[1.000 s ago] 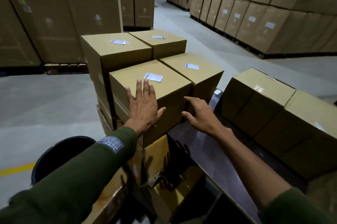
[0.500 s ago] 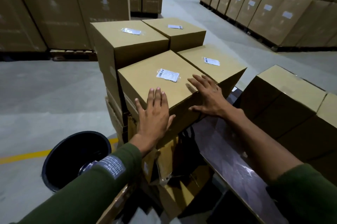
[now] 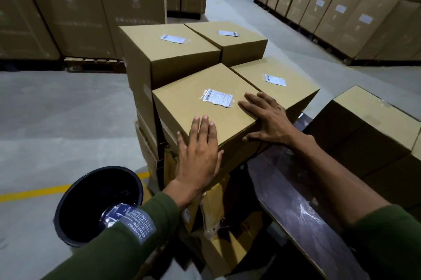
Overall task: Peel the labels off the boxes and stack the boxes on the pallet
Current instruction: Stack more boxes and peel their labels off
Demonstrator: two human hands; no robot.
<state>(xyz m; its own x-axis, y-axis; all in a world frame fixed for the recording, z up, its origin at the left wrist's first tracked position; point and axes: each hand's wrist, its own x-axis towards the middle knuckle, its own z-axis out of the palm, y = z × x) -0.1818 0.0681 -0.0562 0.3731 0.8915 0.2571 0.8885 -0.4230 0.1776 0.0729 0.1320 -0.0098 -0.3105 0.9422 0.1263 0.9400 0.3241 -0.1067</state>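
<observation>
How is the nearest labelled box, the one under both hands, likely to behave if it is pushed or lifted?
The nearest box looks stiff: its edges are crisp and its top is flat under the left hand and right hand. It probably slides rather than rolls, given its flat faces. Its near corner seems to overhang the stack below, so a pull toward the person might tip it. Weight cannot be judged.

sleeves (image 3: 127, 250): dark green, long | left cuff patch (image 3: 140, 226): grey (white lettering, unreadable)

Tan boxes (image 3: 205, 106), white labels (image 3: 218, 97) (black print).
</observation>
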